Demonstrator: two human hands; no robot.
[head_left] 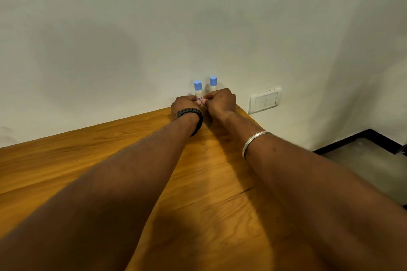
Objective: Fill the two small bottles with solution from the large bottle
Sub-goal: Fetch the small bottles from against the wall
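Note:
Two small pale bottles with blue caps stand at the far edge of the wooden table, against the wall. The left small bottle rises between my two hands. The right small bottle shows only its cap and shoulder above my right hand. My left hand, with a black watch on the wrist, curls its fingers at the left bottle's lower body. My right hand meets it there, fingertips pinched against the same bottle. The bottle bases are hidden. No large bottle is in view.
A white wall switch plate sits to the right of the table's far corner. The table's right edge runs diagonally towards me, with grey floor and a black skirting beyond it. My forearms cover much of the tabletop.

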